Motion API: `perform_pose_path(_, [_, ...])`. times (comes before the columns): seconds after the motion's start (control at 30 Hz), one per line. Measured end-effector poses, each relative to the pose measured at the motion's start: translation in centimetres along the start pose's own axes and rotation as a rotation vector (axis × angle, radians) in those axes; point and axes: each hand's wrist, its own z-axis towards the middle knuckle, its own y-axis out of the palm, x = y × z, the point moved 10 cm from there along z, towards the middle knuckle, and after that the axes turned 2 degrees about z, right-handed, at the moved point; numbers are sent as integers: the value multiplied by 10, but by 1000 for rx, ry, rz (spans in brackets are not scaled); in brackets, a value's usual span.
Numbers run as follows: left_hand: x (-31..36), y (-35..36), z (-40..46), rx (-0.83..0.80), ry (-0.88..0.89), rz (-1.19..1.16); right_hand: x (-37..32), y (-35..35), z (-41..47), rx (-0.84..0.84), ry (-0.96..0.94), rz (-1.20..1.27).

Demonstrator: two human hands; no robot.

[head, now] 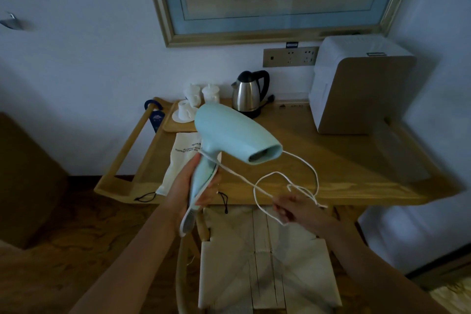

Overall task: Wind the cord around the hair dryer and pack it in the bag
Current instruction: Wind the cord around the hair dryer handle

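Wooden desk (344, 160), dim room; cloth bag (182, 158) lying flat; hair dryer (237, 135), likely light, rigid plastic, held above it, left hand (188, 186) closed around handle; cord (300, 173) limp, looping; right hand (295, 209) pinching it.

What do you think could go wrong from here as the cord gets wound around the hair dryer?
The white cord hangs in loose, crossing loops between the hair dryer and the right hand, so it may knot or tangle. The left hand grips only the handle, and a swinging loop might reach the kettle or cups close behind.
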Motion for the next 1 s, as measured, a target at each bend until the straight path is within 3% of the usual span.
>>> perform_pose_path(0.07, [4, -21, -10, 197, 59, 78, -22, -19, 8, 192, -24, -197])
perform_pose_path(0.1, [9, -18, -20, 205, 73, 163, -33, -29, 13, 275, -20, -301])
perform_pose_path(0.13, [12, -6, -30, 171, 50, 293, -46, -37, 17, 333, -31, -390])
perform_pose_path(0.2, [19, 19, -42, 37, -2, 781, -73, -47, 23, 401, -81, -476])
perform_pose_path(0.27, [9, 47, -45, -195, -59, 1297, -102, -43, 22, 390, -106, -529])
perform_pose_path(0.33, [-15, 58, -43, -326, -99, 1493, -133, -25, 19, 329, -110, -677])
perform_pose_path(0.4, [-32, 47, -33, -266, -113, 1578, -166, -3, 12, 302, -163, -802])
perform_pose_path(0.6, [-32, -31, 11, 256, -154, 1390, -184, 58, -21, 227, -319, -923])
perform_pose_path(0.73, [-11, -47, 15, 450, -71, 1278, -165, 61, -29, 217, -319, -919])
perform_pose_path(0.87, [-8, -59, 6, 546, -66, 923, -121, 65, -27, 182, -281, -972])
perform_pose_path(1.0, [-11, -47, 1, 472, 16, 540, -84, 46, -16, 286, -296, -990])
